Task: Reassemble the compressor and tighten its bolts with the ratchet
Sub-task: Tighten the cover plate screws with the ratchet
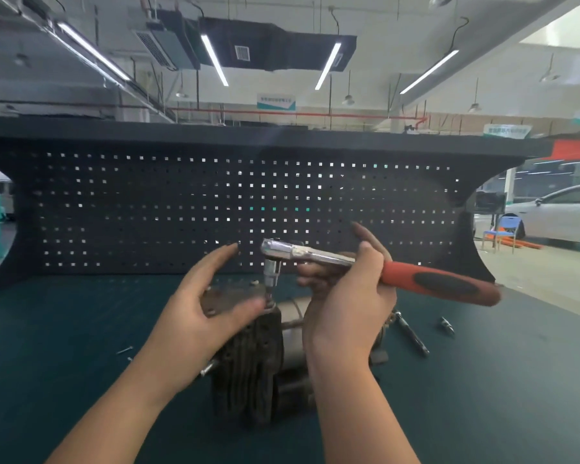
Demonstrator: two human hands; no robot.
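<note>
Compressor (248,363): dark finned body, upright at centre of green bench mat (81,329), near front edge. Left hand (195,316): fingers spread, thumb pressed against top plate (228,298) of compressor. Right hand (349,296): fingers wrapped round metal shank of ratchet (365,267), red-black grip projecting right. Ratchet head with socket (271,274) pointing down onto bolt (268,299) at plate corner. Loose screws (124,350) on mat at left; extension bar (412,334) and small socket (446,324) at right. Black pegboard (215,202) behind.
</note>
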